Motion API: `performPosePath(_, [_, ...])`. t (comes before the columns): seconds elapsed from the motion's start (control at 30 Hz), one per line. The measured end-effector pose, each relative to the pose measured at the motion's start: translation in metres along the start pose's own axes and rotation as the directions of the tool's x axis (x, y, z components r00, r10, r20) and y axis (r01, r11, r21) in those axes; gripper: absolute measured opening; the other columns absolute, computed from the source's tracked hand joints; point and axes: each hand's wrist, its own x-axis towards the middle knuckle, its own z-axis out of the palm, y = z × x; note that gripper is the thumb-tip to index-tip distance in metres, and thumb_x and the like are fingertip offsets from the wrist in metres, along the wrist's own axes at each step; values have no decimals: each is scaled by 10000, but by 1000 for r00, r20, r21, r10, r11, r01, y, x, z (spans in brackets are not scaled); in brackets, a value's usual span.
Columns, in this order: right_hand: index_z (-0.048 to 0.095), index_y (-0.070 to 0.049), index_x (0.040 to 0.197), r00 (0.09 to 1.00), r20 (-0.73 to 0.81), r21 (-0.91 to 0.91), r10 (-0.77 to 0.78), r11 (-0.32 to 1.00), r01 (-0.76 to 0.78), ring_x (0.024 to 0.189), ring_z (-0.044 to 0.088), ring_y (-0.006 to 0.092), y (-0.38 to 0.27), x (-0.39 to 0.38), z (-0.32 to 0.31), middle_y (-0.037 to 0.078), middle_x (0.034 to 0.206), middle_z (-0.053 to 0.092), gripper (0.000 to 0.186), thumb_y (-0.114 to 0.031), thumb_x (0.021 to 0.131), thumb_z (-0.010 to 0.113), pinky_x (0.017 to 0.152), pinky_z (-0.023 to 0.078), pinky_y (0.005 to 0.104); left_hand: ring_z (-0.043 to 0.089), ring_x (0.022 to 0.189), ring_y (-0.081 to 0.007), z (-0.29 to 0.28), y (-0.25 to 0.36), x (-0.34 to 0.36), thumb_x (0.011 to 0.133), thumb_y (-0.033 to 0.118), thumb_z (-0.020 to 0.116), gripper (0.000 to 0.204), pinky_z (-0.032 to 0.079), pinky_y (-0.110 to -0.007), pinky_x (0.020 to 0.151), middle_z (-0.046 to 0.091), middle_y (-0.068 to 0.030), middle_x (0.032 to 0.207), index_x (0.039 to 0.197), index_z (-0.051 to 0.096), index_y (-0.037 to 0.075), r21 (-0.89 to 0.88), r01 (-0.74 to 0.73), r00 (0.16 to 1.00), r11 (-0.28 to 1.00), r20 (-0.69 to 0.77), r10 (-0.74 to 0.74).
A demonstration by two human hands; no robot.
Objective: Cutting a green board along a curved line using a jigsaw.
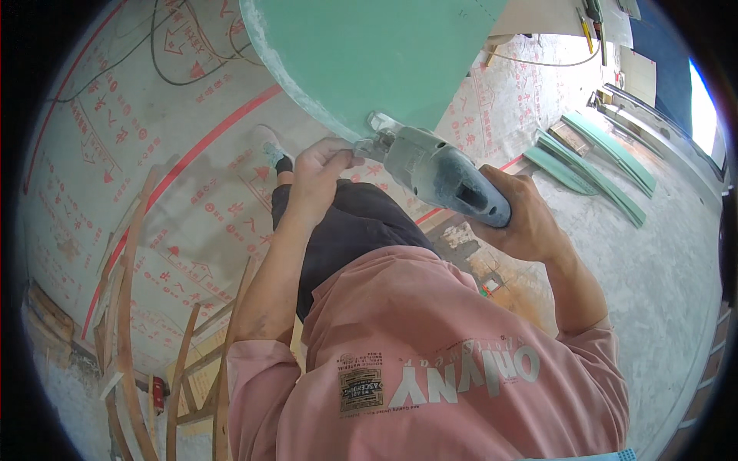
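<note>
Firmly, the right hand (523,211) is wrapped around the rear of a grey power tool (442,177), palm and fingers closed on its body, with the metal front (378,142) angled away to the far left. The left hand (321,165) is just beside that front, thumb and fingers drawn narrowly together; I cannot tell whether they pinch the tool or the edge of the green sheet (369,69). The sheet stretches away on the far side, its curved left edge dusted white, and the tool's front meets its near end. Close beneath the hands are dark shorts (361,223) and a pink shirt (453,307), with one shoe (267,140) on the floor left of the sheet. Printed covering (192,200) spreads over the floor there, crossed by a red stripe (207,146), and loose dark cables (157,65) curl across its far part. To the near left, curved wooden strips (127,338) rise beside shorter crosspieces, with a small red object (158,396) among them, too small to make out. To the right, several green strips (613,154) lie on the pale floor. At the far right, a pale board (538,19) bears a yellow cutter (585,31) and a dark, slim tool beside it.
</note>
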Motion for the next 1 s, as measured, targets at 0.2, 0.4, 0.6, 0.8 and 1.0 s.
performPosePath(0.2, [621,-8,949,999,-32,-11,-14,1000,13,636,582,345,-6,3,1,161,727,609,235,-85,772,754,644,492,384,695,998,-170,11,-27,0,994,52,607,199,531,-293,915,744,-118,1069,1127,689,-70,-4,89,989,996,119,-88])
performPosePath(0.4, [613,-8,932,999,-38,0,2,1000,-2,631,577,344,-7,3,-1,166,725,602,226,-89,775,753,640,488,385,669,1088,-172,38,-28,0,944,-4,652,255,511,-319,978,730,-94,1140,1194,673,-47,-141,146,960,979,257,-106])
performPosePath(0.6, [608,-4,934,999,-48,0,-1,1000,1,649,589,383,-4,1,0,177,730,602,240,-91,769,760,645,489,402,648,1142,-179,49,-41,2,907,-53,640,343,483,-337,1032,699,-72,1234,1245,659,-2,-401,250,947,881,290,-137])
performPosePath(0.8, [615,-6,960,998,-56,6,-10,1000,11,681,604,415,-3,0,-1,189,753,619,263,-88,762,766,654,493,423,632,1160,-171,56,-33,0,910,-29,644,380,478,-341,1044,679,-56,1243,1288,624,4,-514,224,947,828,314,-62])
performPosePath(1.0, [618,-3,983,998,-62,24,12,1000,-10,701,622,420,-5,-2,0,191,761,620,274,-83,763,761,658,497,424,620,1169,-158,59,-26,-3,926,34,683,404,476,-338,1042,663,-38,1269,1323,605,39,-476,241,949,846,299,-102])
